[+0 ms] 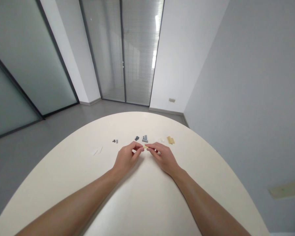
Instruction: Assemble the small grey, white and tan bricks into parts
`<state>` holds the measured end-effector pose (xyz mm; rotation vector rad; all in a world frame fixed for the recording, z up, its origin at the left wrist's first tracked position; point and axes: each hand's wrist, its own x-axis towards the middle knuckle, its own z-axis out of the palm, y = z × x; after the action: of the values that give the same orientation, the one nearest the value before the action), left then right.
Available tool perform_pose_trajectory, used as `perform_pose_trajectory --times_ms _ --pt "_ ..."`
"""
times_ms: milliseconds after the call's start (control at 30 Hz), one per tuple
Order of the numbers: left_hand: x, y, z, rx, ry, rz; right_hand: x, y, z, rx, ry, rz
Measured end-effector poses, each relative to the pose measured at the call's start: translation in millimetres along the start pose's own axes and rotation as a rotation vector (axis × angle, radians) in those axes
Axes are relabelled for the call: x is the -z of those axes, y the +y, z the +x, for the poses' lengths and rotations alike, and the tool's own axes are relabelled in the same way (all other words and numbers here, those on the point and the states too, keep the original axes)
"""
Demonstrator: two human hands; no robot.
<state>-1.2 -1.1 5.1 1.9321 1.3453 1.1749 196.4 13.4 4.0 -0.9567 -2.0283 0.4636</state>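
Between my two hands is a small tan-yellow piece (145, 147), pinched from both sides just above the table; most of it is covered by fingertips. My left hand (128, 155) grips its left end with thumb and forefinger. At the other end, my right hand (164, 158) holds it the same way. Just beyond the fingers lies a cluster of grey-blue building bricks (145, 138), with dark bricks (137, 138) to its left. Tan pieces (170, 140) are grouped past my right hand, and white pieces (160, 140) sit beside them.
The round white table (147, 203) fills the lower view. Small black and grey pieces (115, 141) lie farther left, and white strips (95, 152) lie nearer on that side. Behind the table are a glass partition (137, 52) and a grey wall (255, 88).
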Motion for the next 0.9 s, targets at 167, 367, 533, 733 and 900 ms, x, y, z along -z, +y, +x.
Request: perform_pose_trajectory --times_ms 167,367,533,733,900 --pt "-0.6 -0.9 -0.5 -0.016 -0.024 -0.012 -1.1 3.6 -0.3 -0.006 0.020 -0.007" --pt "-1.2 -2.6 -1.3 -0.019 -0.038 -0.004 -1.5 4.7 -0.6 -0.007 0.027 -0.006" --pt "-0.3 -1.4 -2.0 -0.028 -0.057 0.009 -0.6 1.7 -0.4 -0.016 0.023 0.004" --pt "-0.2 -1.6 -2.1 -0.040 -0.053 0.025 -1.1 2.8 -0.3 -0.001 0.027 -0.003" --pt "0.1 -1.2 -2.1 -0.055 -0.034 0.037 -1.7 4.6 -0.4 0.004 0.029 -0.001"
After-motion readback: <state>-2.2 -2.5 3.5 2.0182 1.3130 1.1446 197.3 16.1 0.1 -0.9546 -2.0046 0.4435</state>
